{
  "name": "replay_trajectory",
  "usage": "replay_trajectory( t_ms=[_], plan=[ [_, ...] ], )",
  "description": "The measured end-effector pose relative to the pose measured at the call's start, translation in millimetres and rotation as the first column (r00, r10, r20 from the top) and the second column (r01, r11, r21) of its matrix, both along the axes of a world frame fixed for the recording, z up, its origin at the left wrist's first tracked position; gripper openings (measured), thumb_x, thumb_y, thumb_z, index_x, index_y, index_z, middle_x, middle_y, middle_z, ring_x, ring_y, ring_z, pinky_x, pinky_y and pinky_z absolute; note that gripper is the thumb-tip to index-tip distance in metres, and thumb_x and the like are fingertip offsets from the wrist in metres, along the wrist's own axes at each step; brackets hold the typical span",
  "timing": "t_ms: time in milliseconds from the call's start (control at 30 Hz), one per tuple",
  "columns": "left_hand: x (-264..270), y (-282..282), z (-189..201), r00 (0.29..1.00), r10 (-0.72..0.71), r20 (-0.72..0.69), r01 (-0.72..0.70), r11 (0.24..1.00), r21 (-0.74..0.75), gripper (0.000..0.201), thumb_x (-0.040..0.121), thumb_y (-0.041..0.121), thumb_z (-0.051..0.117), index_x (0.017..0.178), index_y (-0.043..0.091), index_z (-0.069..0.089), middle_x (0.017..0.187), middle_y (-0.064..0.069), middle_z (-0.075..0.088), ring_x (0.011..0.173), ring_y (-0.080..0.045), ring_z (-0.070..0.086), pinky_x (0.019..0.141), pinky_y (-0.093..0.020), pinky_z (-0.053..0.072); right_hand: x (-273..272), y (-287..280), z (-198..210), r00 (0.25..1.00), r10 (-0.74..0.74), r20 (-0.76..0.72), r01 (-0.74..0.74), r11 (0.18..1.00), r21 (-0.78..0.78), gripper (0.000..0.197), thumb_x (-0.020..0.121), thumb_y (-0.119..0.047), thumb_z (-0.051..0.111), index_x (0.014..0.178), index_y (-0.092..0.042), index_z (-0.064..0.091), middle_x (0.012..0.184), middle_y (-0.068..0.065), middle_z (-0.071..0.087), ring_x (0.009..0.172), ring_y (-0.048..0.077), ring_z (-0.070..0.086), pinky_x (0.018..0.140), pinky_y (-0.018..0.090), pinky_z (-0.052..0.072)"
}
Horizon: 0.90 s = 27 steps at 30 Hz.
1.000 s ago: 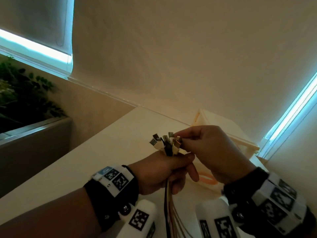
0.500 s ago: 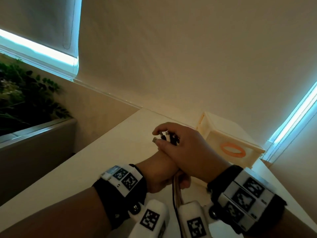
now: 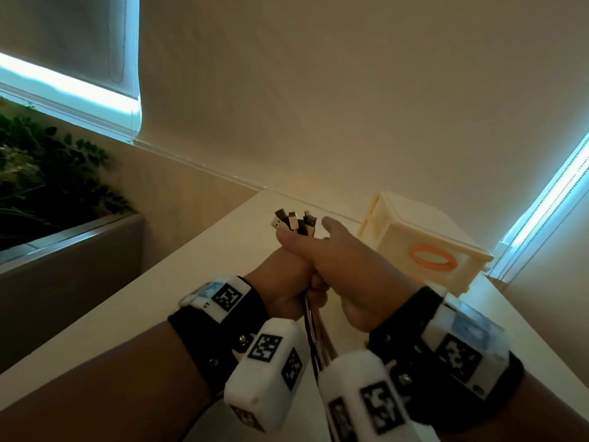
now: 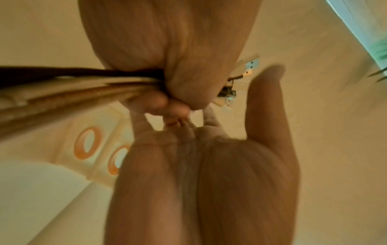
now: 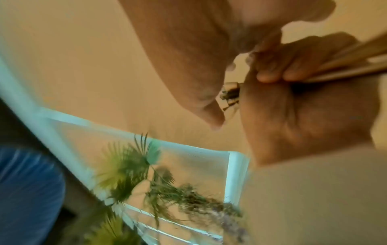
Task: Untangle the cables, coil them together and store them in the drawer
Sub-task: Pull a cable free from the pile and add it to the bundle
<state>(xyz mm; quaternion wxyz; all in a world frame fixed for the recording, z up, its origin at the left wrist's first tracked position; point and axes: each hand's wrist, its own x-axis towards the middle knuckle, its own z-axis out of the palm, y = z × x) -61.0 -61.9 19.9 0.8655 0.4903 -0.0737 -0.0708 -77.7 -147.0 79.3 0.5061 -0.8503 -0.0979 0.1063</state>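
A bundle of several cables (image 3: 294, 223), white, tan and one black, stands upright in my left hand (image 3: 287, 272), which grips it in a fist just under the plug ends. The loose lengths (image 3: 314, 333) hang down between my wrists. My right hand (image 3: 344, 266) lies against the left one. Its fingers (image 4: 142, 121) curl in to the bundle under the left fingers, and its thumb (image 3: 331, 226) sticks up straight beside the plugs. The cream drawer box (image 3: 411, 237) with an orange ring handle (image 3: 433, 261) sits on the table just right of my hands, its drawers closed.
The pale table (image 3: 178, 282) runs up to a beige wall. A grey planter (image 3: 73, 250) with green plants stands off the table's left edge. Bright window strips show at far left and far right.
My right hand has come off the plug ends, where it cupped them half a second ago, and slid down beside the left fist. The plugs show again. My left hand keeps its grip.
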Motion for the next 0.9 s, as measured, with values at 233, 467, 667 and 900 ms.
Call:
replay_trajectory(
  t_ms=[233, 467, 667, 900],
  plan=[
    [0.5, -12.8, 1.8, 0.997, 0.006, -0.071, -0.014, 0.993, -0.114, 0.046, 0.105, 0.037, 0.050, 0.066, 0.012, 0.044, 0.059, -0.005, 0.035, 0.045, -0.017, 0.034, 0.049, -0.027, 0.028, -18.2, -1.8, -46.6, 0.965, -0.102, -0.242, 0.196, 0.893, 0.405, 0.090, 0.058, -0.091, 0.060, 0.119, -0.025, 0.052, 0.106, 0.000, 0.065, 0.094, 0.014, 0.066, 0.076, 0.036, 0.057],
    [-3.5, -13.5, 10.5, 1.000, 0.013, -0.018, -0.014, 0.999, -0.049, 0.051, 0.104, 0.044, 0.049, 0.065, 0.011, 0.045, 0.053, 0.001, 0.025, 0.041, -0.012, 0.023, 0.049, -0.029, 0.013, -34.5, -31.8, -45.4, 0.982, -0.012, -0.189, 0.047, 0.982, 0.184, 0.080, 0.078, -0.089, 0.039, 0.108, -0.015, 0.053, 0.065, 0.006, 0.056, 0.052, 0.016, 0.044, 0.044, 0.026, 0.038],
    [4.9, -38.6, 31.5, 0.991, 0.096, 0.091, -0.109, 0.981, 0.157, 0.052, 0.104, 0.048, 0.049, 0.063, 0.016, 0.042, 0.053, 0.001, 0.022, 0.040, -0.014, 0.017, 0.040, -0.021, 0.019, -38.4, -62.4, -34.2, 0.984, -0.036, -0.177, 0.051, 0.995, 0.083, 0.051, 0.102, -0.058, 0.041, 0.086, -0.012, 0.057, 0.058, -0.002, 0.036, 0.046, 0.010, 0.028, 0.044, 0.023, 0.023],
    [26.1, -55.0, 48.0, 0.968, 0.179, 0.173, -0.227, 0.922, 0.314, 0.049, 0.103, 0.048, 0.049, 0.065, 0.018, 0.044, 0.052, 0.002, 0.028, 0.039, -0.014, 0.022, 0.042, -0.023, 0.020, -47.2, -86.0, -35.3, 0.973, -0.091, -0.214, 0.117, 0.987, 0.112, 0.035, 0.105, -0.039, 0.047, 0.079, -0.016, 0.051, 0.057, -0.001, 0.036, 0.043, 0.010, 0.029, 0.042, 0.023, 0.023]
  ],
)
